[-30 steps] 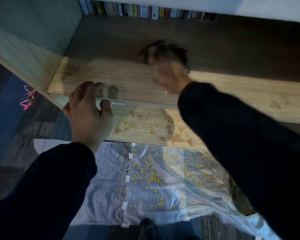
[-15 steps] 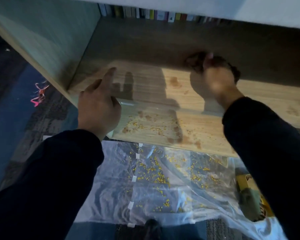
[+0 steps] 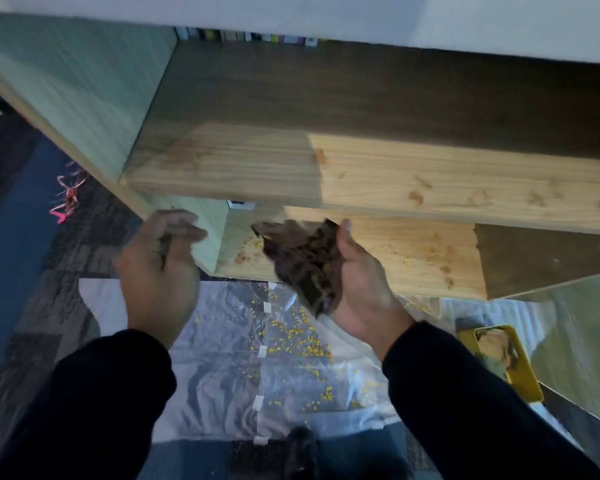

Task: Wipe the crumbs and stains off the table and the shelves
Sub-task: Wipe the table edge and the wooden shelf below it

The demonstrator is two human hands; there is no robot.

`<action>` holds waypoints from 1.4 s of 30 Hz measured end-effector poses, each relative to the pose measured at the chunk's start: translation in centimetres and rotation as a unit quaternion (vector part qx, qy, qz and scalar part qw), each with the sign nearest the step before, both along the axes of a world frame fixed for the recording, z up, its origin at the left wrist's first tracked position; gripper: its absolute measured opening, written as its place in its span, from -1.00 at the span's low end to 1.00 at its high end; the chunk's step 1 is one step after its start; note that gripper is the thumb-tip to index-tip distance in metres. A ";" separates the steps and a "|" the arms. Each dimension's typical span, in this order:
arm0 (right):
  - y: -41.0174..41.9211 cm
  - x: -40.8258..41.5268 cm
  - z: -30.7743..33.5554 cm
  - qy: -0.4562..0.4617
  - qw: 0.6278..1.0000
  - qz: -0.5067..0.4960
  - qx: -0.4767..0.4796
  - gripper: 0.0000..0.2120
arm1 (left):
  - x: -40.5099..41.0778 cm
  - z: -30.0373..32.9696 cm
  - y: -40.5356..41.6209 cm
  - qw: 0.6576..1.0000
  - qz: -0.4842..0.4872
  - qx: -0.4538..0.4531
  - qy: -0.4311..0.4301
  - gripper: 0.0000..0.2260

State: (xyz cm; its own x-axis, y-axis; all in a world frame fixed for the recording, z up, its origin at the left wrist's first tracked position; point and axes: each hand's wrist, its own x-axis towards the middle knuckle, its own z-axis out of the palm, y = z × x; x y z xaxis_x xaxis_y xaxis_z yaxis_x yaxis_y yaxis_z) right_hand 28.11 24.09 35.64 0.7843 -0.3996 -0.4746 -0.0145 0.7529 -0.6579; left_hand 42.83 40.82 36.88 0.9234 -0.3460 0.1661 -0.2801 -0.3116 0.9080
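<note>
The right hand (image 3: 361, 289) had come off the upper light wooden shelf board (image 3: 430, 181), where it pressed the cloth half a second before, and was now in front of the lower shelf board (image 3: 413, 251), palm turned up. It held the crumpled dark brown cloth (image 3: 305, 261) in the palm, with the thumb bent over the right edge of the cloth; the other fingers were hidden under it. The left hand (image 3: 160, 268) had also left the front left corner of the upper board. It hung in the air just in front of the left side panel (image 3: 84, 98), with fingers loosely curled and grasping nothing; the fingertips were blurred.

Brown stains (image 3: 416, 197) were on the right part of the upper board near its front edge. Small yellow crumbs (image 3: 253, 242) and brownish marks lay on the lower board near its left end, partly behind the cloth. More yellow crumbs were spread on the transparent plastic sheet (image 3: 222, 375) on the floor under the hands. A yellow-rimmed packet (image 3: 506, 362) lay at the right edge of that sheet.
</note>
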 end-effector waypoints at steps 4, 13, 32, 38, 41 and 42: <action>-3.4 -7.1 -2.0 0.010 0.978 -0.105 0.180 -0.25 | -4.7 -3.4 -3.6 0.982 -0.053 0.033 0.179 -0.81; -11.2 -20.4 -7.7 0.024 0.959 -0.197 0.202 -0.20 | -21.2 -9.8 -16.4 0.746 -0.152 0.019 0.648 -0.61; -24.7 -45.0 -32.0 0.384 0.877 -0.098 -0.271 -0.48 | -40.3 -32.8 -30.1 0.630 -0.231 -0.037 0.740 -0.61; -20.9 -49.5 -40.8 0.594 0.668 0.216 -0.393 -0.38 | -39.9 -35.5 -31.0 0.730 -0.236 0.026 0.641 -0.65; -19.3 -49.0 -42.8 0.629 0.622 0.164 -0.437 -0.60 | -40.5 -36.6 -31.6 0.754 -0.297 0.061 0.583 -0.61; -19.0 -49.1 -43.2 0.628 0.622 0.131 -0.450 -0.67 | -40.8 -36.9 -31.9 0.765 -0.305 0.070 0.562 -0.59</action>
State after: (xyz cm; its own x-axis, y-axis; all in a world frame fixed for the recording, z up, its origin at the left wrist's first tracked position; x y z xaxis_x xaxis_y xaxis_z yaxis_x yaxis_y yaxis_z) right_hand -20.94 5.11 -7.60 0.1147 -0.8830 -0.4552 -0.9865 -0.0472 -0.1570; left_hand 2.02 8.90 -0.03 0.1148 -0.7109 -0.6939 0.5221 -0.5510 0.6510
